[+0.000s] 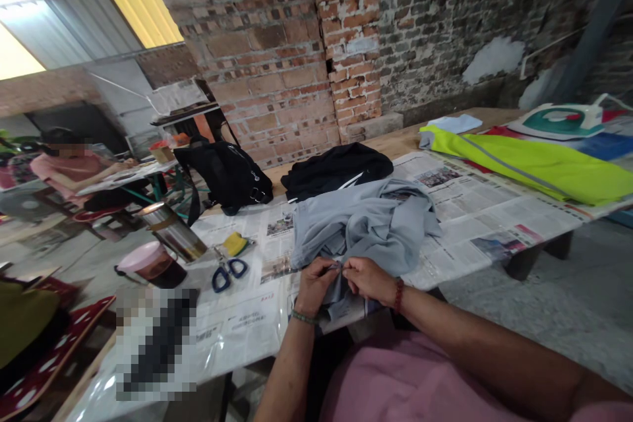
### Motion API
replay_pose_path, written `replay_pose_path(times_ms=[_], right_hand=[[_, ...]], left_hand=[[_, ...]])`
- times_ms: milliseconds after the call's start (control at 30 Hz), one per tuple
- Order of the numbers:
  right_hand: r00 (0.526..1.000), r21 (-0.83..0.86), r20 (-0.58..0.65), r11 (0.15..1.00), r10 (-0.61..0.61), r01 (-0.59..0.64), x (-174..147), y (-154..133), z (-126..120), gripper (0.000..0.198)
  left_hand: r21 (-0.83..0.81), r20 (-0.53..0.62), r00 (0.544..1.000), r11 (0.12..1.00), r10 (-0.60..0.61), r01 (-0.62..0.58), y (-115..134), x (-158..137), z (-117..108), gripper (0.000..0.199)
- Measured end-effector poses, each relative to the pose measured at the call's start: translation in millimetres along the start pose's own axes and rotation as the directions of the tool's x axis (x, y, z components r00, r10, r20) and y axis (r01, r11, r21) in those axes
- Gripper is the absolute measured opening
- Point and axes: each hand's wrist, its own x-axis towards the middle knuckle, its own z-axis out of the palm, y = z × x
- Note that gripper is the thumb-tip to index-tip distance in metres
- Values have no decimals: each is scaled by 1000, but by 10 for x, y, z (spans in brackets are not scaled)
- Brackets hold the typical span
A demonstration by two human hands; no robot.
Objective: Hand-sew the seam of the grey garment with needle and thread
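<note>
A crumpled light grey garment [366,217] lies at the near edge of the table, part of it hanging toward my lap. My left hand [316,283], with a green bead bracelet at the wrist, pinches an edge of this cloth. Close beside it, my right hand [368,278], wearing a red bead bracelet, grips the same cloth with fingers closed. The fingertips of both hands nearly meet; anything small between them, such as a needle or thread, is too fine to make out. Behind the grey garment rests a folded black garment [336,168] with white stripes.
Newspaper under clear plastic covers the table [232,316]. To the left are scissors [228,275], a yellow item [234,243], a steel flask [173,231] and a pink-lidded cup [153,264]. A black bag [230,175], hi-vis garment [534,161] and iron [556,120] stand farther off. Another person [74,171] sits far left.
</note>
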Motion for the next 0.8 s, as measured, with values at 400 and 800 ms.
replay_pose_path(times_ms=[400,800], right_hand=[[991,-220,-87,972,-103,82,7,-50,-270,8],[922,167,217,943,-321,289,237,39,-291,63]], left_hand=[[-202,32,991,970,-131,134,52,-24,26,6],[-331,68,986,929,-149,163,101,-33,-21,6]])
